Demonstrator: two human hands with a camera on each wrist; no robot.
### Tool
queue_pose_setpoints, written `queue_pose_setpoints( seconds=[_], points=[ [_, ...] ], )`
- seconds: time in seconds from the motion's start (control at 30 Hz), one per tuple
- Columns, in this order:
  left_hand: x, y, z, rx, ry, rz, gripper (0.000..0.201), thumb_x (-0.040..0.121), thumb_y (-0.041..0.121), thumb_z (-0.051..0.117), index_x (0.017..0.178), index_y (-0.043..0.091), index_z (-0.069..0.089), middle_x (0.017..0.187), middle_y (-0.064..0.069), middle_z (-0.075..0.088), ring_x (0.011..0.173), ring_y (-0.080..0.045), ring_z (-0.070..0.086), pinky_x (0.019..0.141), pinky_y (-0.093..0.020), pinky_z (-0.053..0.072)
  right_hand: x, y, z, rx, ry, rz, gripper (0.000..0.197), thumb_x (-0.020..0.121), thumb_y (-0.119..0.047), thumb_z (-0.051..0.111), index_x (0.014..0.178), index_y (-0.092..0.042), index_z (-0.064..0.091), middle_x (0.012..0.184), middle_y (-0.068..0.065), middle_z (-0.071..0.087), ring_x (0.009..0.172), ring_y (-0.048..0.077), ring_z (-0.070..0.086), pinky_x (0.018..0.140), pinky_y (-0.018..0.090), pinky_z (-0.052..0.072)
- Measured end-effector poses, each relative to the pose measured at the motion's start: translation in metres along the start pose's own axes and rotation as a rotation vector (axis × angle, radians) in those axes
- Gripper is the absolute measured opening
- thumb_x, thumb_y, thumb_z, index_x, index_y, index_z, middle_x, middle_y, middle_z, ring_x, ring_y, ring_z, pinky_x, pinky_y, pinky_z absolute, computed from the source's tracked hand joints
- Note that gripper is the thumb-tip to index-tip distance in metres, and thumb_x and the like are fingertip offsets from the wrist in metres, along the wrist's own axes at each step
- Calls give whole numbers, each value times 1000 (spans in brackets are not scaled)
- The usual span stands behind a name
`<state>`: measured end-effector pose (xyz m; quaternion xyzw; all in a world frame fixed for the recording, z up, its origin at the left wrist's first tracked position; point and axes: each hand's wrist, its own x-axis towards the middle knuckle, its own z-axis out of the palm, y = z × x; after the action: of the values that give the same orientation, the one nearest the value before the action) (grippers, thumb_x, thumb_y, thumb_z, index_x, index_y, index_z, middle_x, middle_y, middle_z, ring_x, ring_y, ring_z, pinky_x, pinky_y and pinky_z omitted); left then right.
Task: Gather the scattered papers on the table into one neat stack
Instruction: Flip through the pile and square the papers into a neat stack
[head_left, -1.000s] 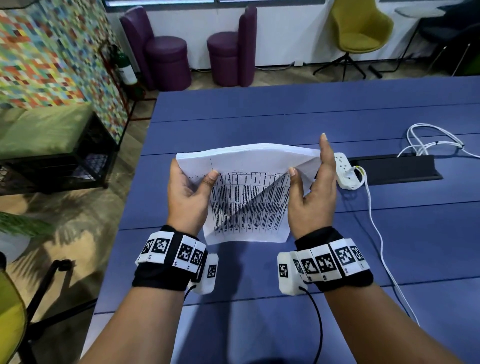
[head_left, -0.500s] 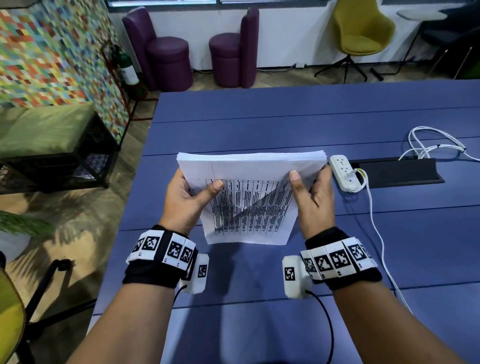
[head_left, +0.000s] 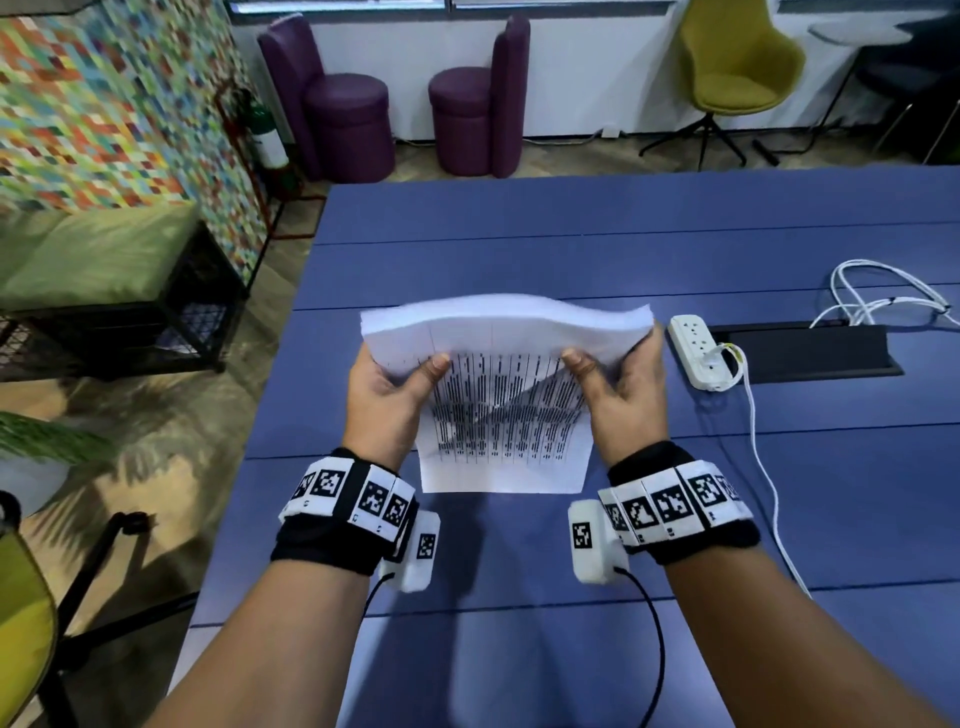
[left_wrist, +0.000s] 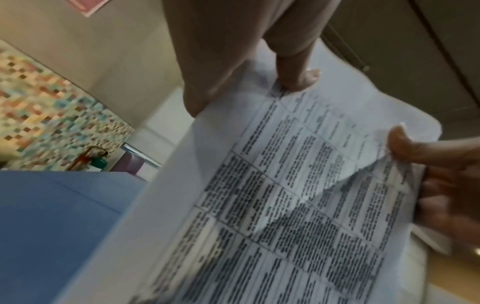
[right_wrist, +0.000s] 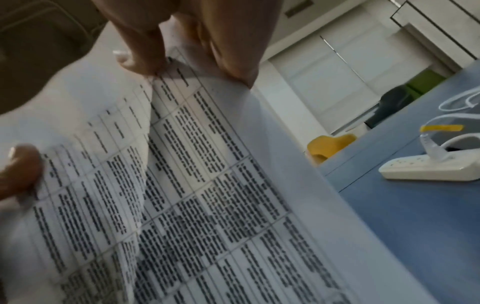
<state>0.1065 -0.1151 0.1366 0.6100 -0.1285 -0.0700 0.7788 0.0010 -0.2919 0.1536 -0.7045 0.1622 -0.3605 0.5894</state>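
A stack of white papers (head_left: 501, 395) printed with a table stands on its lower edge on the blue table (head_left: 571, 249), its top bowed toward me. My left hand (head_left: 389, 387) grips its left side, thumb on the printed face. My right hand (head_left: 621, 382) grips the right side the same way, fingers behind the sheets. In the left wrist view the papers (left_wrist: 285, 195) fill the frame with my left thumb (left_wrist: 298, 74) pressed on them. In the right wrist view the papers (right_wrist: 182, 185) show my right thumb (right_wrist: 145, 59) on the front sheet.
A white power strip (head_left: 696, 351) with its cable lies just right of the stack, beside a black cable slot (head_left: 810, 353). More white cable (head_left: 883, 296) coils at the far right. The table's left edge runs close to my left arm; chairs and stools stand beyond.
The stack has sunk a little and its top edge now bows over. My right hand's fingers, raised along the edge a second ago, have closed behind the papers.
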Motion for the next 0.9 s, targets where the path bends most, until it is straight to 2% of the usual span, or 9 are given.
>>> queue_pose_setpoints(
  seconds=[0.07,0.17,0.23,0.4,0.5,0.6,0.7,0.8,0.9],
  points=[
    [2,6,7,-20,72,41,42,82,-14,63,121,-13,46,99,-6,68,87,-6,69,81,-21,53,5,-7,5,23,-7,-17,40,82,0,69,95,-24,39,95,-12,59,85,-12,60,79,14,48],
    [1,12,14,-43,201,96,43,80,-11,67,118,-1,49,94,3,70,83,-3,68,77,-19,53,4,-12,9,-65,-53,-50,37,85,0,64,97,-19,35,94,-15,56,87,-13,56,82,17,48],
    [-2,16,19,-47,257,140,40,80,-10,69,113,4,51,94,1,68,82,-1,67,76,-18,52,-2,-14,11,-102,-42,-97,37,85,5,60,98,-16,33,94,-18,52,85,-18,51,79,7,43],
    [-12,21,28,-39,300,241,40,79,-5,73,101,22,53,95,2,68,84,-3,67,79,-21,51,-16,-19,14,-38,96,-156,47,85,9,59,96,-28,34,99,-9,53,89,-13,53,82,5,40],
    [-25,1,22,-26,257,174,39,75,6,75,102,24,55,97,2,70,90,-10,68,82,-26,52,-21,-2,12,-18,76,-69,44,86,12,56,98,-25,35,99,-10,56,87,-12,58,79,7,44],
    [-28,-14,15,-63,195,99,44,79,-8,71,108,19,54,95,8,74,93,-8,68,84,-24,52,-22,11,9,8,34,4,42,85,13,58,97,-20,34,99,-8,58,85,-10,61,79,14,51],
    [-22,-23,5,-36,125,42,45,77,-15,68,107,16,53,91,11,75,89,-7,69,80,-22,54,-21,28,4,67,1,118,41,82,10,63,100,-18,39,99,-6,61,90,-7,62,82,16,51],
    [-25,-39,-6,21,63,-71,34,73,-9,72,97,13,61,84,7,76,82,-9,71,80,-29,59,-26,48,1,86,-43,283,48,81,6,67,105,-31,48,107,-2,67,106,10,63,95,39,51],
    [-31,-53,-5,42,83,-122,32,78,-16,67,91,13,65,80,11,75,81,-4,71,82,-25,58,-28,54,6,144,-30,359,56,82,19,55,122,-17,43,112,-6,65,109,9,61,98,35,48]
  ],
)
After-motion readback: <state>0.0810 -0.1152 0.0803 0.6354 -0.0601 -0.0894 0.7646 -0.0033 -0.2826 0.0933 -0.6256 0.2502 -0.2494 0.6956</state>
